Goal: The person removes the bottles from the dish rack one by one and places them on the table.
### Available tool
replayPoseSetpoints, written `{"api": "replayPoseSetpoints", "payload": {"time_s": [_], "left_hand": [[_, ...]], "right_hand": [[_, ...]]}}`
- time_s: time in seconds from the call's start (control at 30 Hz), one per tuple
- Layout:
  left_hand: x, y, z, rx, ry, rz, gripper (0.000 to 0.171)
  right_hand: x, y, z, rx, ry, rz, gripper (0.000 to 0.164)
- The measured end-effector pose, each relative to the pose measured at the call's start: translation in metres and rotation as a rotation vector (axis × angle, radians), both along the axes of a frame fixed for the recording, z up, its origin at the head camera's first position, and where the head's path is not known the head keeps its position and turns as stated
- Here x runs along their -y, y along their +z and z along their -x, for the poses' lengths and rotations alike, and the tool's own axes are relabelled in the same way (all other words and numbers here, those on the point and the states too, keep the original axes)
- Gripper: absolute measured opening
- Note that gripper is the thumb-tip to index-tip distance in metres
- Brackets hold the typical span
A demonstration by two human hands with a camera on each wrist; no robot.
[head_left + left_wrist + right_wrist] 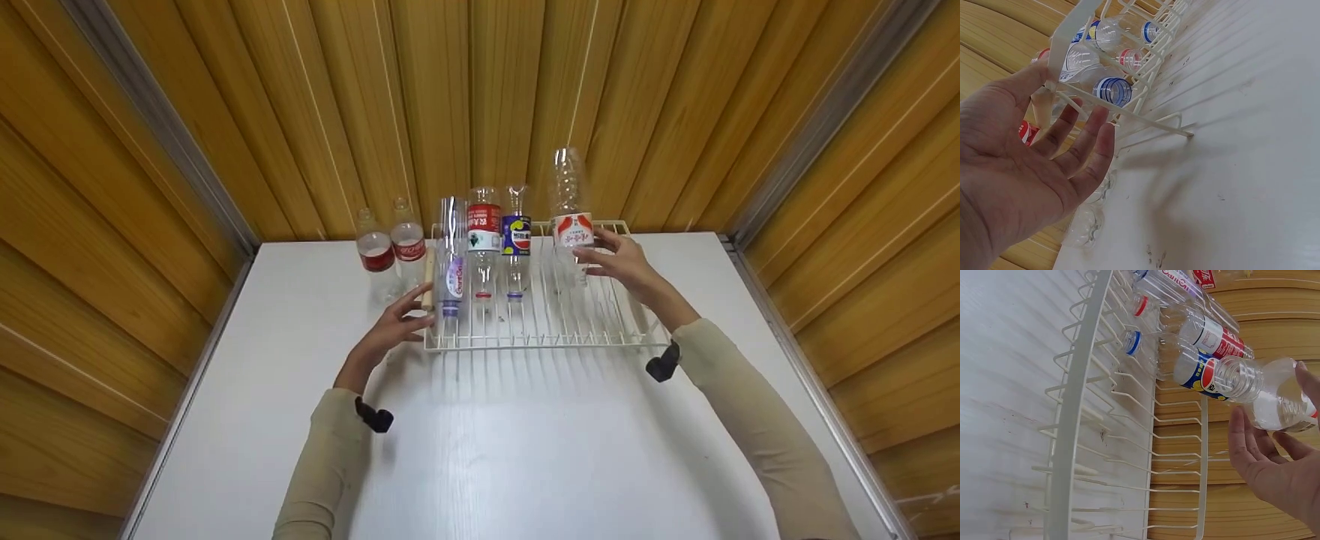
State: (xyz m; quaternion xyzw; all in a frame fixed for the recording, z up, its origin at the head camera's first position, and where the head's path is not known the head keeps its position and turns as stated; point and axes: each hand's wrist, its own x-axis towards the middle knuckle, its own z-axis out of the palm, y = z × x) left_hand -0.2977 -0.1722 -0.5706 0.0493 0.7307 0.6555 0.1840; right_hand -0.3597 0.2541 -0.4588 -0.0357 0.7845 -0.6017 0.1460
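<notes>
My right hand (619, 259) holds a clear plastic bottle (571, 195) with a red and white label upside down above the right part of a white wire rack (551, 346). In the right wrist view, this bottle's ridged neck (1238, 379) is uncapped and points at the rack's slots. At the rack's left end, my left hand (390, 326) holds the frame between thumb and fingers, beside a wooden handle (428, 281). Upside down in the rack stand a purple-labelled bottle (453, 255), a red-and-white-labelled bottle (484, 225) and a blue Pepsi bottle (516, 236).
Left of the rack, two clear bottles with red labels, one (376, 259) and another (409, 244), stand upright on the white table (480, 450). A ribbed wooden wall (450, 97) rises close behind the rack, with panels on both sides.
</notes>
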Motion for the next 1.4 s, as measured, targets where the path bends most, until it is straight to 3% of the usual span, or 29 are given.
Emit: {"api": "replayPoseSetpoints", "payload": {"time_s": [0.37, 0.53, 0.67, 1.0, 1.4], "left_hand": [[0.0, 0.0, 0.0, 0.012, 0.013, 0.017, 0.069], [0.001, 0.001, -0.001, 0.015, 0.009, 0.027, 0.069], [0.001, 0.001, -0.001, 0.001, 0.006, 0.022, 0.068], [-0.001, 0.002, -0.003, -0.106, 0.014, 0.078, 0.066], [0.001, 0.009, -0.005, -0.143, -0.019, 0.086, 0.067]], "right_hand": [[0.001, -0.007, -0.009, -0.012, 0.038, 0.113, 0.077], [0.003, -0.011, -0.013, -0.015, 0.082, 0.277, 0.063], [0.004, -0.014, -0.016, -0.008, 0.123, 0.35, 0.06], [0.0, -0.02, -0.021, -0.012, 0.132, 0.302, 0.06], [-0.002, -0.021, -0.028, 0.002, 0.154, 0.236, 0.058]]}}
